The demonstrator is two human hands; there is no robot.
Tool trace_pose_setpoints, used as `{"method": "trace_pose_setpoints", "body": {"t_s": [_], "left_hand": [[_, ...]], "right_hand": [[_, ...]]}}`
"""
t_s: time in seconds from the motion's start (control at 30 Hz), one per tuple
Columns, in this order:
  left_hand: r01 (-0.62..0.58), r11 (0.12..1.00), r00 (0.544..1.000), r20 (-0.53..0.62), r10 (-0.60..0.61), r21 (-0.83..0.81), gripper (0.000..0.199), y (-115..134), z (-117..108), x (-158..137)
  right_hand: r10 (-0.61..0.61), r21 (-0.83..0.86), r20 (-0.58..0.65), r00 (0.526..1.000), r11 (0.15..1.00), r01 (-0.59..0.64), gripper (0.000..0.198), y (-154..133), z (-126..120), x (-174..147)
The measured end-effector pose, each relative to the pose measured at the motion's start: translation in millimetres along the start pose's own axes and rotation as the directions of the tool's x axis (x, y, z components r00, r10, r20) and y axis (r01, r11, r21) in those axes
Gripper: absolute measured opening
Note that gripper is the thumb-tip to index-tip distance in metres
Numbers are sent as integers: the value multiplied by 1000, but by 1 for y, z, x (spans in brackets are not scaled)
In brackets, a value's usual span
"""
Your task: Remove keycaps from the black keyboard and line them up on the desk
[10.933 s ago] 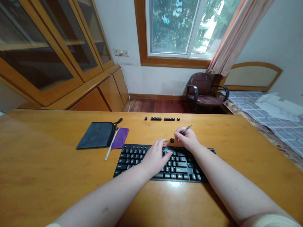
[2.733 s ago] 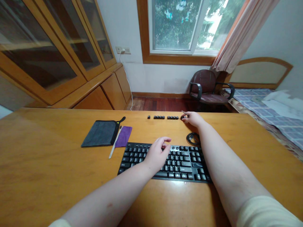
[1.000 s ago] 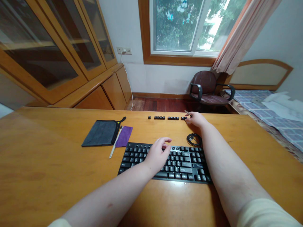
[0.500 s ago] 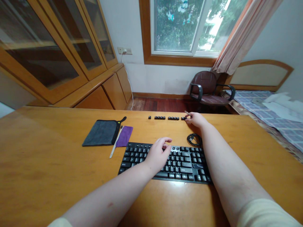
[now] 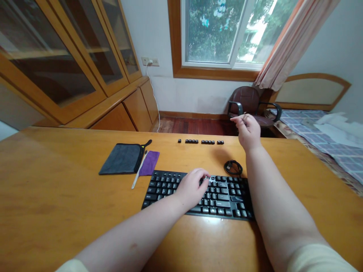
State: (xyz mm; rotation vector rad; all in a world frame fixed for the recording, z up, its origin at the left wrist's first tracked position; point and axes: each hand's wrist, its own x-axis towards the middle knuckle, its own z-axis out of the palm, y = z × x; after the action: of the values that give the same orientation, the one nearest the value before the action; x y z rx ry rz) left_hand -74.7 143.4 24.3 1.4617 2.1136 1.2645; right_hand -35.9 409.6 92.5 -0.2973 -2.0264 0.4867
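A black keyboard (image 5: 218, 204) lies on the wooden desk, and bare switch spots (image 5: 212, 178) show in its top row. My left hand (image 5: 193, 189) rests over the middle of the keyboard, holding nothing, with thumb and forefinger bent but apart near that row. Raised above the desk's far edge, my right hand (image 5: 249, 132) is closed around a thin, slender tool (image 5: 245, 113), mostly hidden by the fingers. Small black keycaps (image 5: 208, 142) stand in a row of separate groups along the far edge.
Behind the keyboard lies a coiled black cable (image 5: 233, 167). To the left are a dark grey pouch (image 5: 120, 158), a purple cloth (image 5: 149, 163) and a white toothbrush-like brush (image 5: 136, 180). Beyond the desk (image 5: 70, 196) stands a brown armchair (image 5: 244, 100).
My right hand has left the rightmost keycaps, rising and moving right with the thin tool. My left hand has shifted slightly right, its fingers lower over the keyboard's top row.
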Motion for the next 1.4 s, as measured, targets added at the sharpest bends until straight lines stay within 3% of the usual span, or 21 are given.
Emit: {"method": "trace_pose_setpoints", "body": {"t_s": [0.07, 0.17, 0.23, 0.3, 0.43, 0.63, 0.7, 0.8, 0.9, 1.07, 1.4], "left_hand": [[-96, 995, 995, 36, 94, 43, 16, 4, -1, -2], [-235, 961, 966, 142, 215, 146, 18, 9, -1, -6], [-298, 921, 944, 223, 244, 251, 26, 9, 3, -9], [-328, 876, 930, 285, 233, 354, 41, 7, 7, -11], [-348, 828, 909, 374, 184, 439, 59, 3, 11, -12], [-334, 840, 904, 397, 157, 428, 48, 6, 5, -10], [-314, 848, 911, 386, 144, 426, 45, 8, 4, -10], [-267, 854, 931, 348, 109, 448, 37, 12, 3, -12], [-230, 842, 950, 298, 87, 487, 28, 13, 7, -14], [-254, 839, 945, 307, 110, 481, 44, 9, 13, -16], [-305, 836, 920, 369, 135, 456, 55, 3, 13, -15]], "right_hand": [[-3, 110, -12, 1000, 994, 4, 43, -31, -12, -5], [44, 211, 294, 955, 971, -110, 53, -60, -20, -37], [89, 172, 454, 886, 967, -185, 50, -64, -19, -64], [174, 100, 532, 829, 959, -265, 43, -60, -16, -86], [351, -25, 659, 665, 894, -447, 29, -54, -12, -94], [314, -5, 849, 424, 809, -588, 24, -59, -22, -80], [280, 2, 884, 375, 799, -601, 24, -59, -24, -81], [239, 29, 900, 365, 803, -595, 24, -58, -23, -83], [223, 79, 890, 398, 784, -615, 25, -58, -18, -87], [290, 95, 866, 407, 704, -703, 29, -60, -8, -94], [260, 81, 866, 428, 771, -631, 22, -58, -1, -102]]}}
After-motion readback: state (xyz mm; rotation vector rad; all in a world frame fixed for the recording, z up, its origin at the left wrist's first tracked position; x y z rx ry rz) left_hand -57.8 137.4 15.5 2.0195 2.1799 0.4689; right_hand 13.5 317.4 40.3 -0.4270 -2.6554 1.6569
